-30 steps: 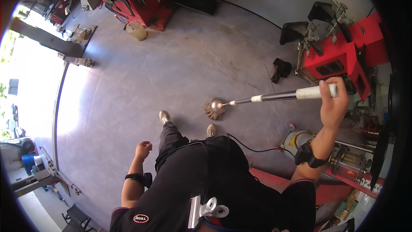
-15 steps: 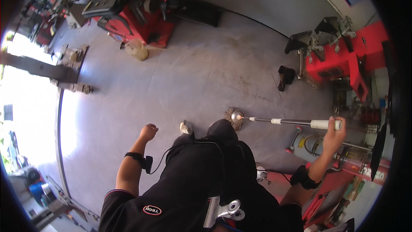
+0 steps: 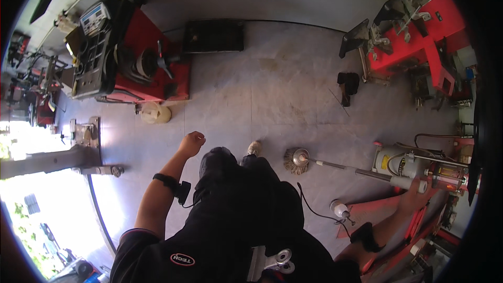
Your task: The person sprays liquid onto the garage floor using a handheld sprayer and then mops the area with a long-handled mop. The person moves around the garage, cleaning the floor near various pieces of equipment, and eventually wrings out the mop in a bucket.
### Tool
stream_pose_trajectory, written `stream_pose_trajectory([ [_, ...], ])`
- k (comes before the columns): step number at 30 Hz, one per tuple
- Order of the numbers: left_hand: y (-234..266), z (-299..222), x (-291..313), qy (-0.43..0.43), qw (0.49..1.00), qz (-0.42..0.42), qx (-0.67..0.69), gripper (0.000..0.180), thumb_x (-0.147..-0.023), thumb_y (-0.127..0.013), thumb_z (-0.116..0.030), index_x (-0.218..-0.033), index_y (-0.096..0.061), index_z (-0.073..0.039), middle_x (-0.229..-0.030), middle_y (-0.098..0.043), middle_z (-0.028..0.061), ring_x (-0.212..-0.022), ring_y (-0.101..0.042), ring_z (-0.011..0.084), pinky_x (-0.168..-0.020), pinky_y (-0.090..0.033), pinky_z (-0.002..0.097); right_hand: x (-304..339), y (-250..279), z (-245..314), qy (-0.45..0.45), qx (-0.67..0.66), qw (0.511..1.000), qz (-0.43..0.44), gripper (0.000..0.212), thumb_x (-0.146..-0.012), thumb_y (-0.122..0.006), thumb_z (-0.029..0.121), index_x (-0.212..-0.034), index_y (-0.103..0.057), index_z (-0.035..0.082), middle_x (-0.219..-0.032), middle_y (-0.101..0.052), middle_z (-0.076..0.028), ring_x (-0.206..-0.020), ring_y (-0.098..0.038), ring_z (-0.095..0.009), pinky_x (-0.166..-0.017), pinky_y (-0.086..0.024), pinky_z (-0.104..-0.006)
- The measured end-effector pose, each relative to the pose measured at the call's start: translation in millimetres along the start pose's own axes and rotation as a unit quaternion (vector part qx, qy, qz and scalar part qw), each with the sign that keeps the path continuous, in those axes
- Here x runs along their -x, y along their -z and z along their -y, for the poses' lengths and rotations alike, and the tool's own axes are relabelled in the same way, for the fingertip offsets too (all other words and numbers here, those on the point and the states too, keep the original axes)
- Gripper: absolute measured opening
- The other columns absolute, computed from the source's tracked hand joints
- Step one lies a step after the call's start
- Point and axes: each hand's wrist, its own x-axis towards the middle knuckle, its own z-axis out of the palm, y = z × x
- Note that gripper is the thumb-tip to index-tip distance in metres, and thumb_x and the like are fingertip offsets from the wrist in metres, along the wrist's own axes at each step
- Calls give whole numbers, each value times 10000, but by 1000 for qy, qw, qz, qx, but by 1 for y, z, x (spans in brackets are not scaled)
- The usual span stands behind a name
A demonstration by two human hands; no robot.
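My right hand (image 3: 416,195) is closed around the pale grip at the end of a mop (image 3: 298,161), out to my right. Its metal pole slants across to a round metal disc with grey-brown strands that rests on the floor, right of my feet. My left hand (image 3: 193,143) hangs in front of me on the left, clear of everything, its fingers loosely curled with nothing seen in them. Straps with small black devices circle both forearms. A light shoe (image 3: 254,149) shows beyond my dark trousers.
A red and black workshop machine (image 3: 141,57) stands far left, a whitish bucket (image 3: 155,112) at its foot. Far right is a red machine (image 3: 419,47), with a black object (image 3: 347,88) on the floor nearby. A grey motor (image 3: 401,162) and a white bottle (image 3: 339,208) lie near my right arm.
My view has turned and moved, so the machines sit elsewhere in it. A different foot is forward. The mop is still in my right hand, which now appears lower, in front of the motor.
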Motion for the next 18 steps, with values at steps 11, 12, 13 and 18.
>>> stream_pose_trajectory([
  [11,-28,35,-378,-152,901,173,-366,104,-718,-597,-149,-737,-685,-96,-801,-683,90,-750,-663,235,-640,-525,361,27,12,17,-72,81,988,-110,187,-784,-598,178,-938,-574,76,-812,-556,-83,-670,-519,-198,-550,-415,-322],
  [12,-38,64,-420,-139,908,162,-361,115,-726,-585,-159,-712,-685,-104,-767,-681,81,-722,-665,233,-616,-521,361,26,6,26,-90,73,987,-116,176,-777,-596,170,-923,-570,76,-793,-551,-83,-647,-510,-199,-528,-407,-318],
  [13,-38,73,-460,-55,951,172,-252,158,-772,-542,-159,-682,-653,-92,-678,-642,56,-611,-617,185,-544,-484,329,25,-2,38,-106,73,984,-125,165,-770,-594,162,-909,-567,76,-774,-545,-83,-624,-501,-200,-505,-398,-314],
  [18,-18,50,-603,202,941,108,250,244,-796,-486,-184,-578,-564,-107,-547,-563,51,-473,-546,172,-479,-432,352,26,-25,110,-160,220,955,-120,94,-752,-558,137,-796,-551,53,-688,-510,-71,-546,-456,-201,-452,-354,-296],
])
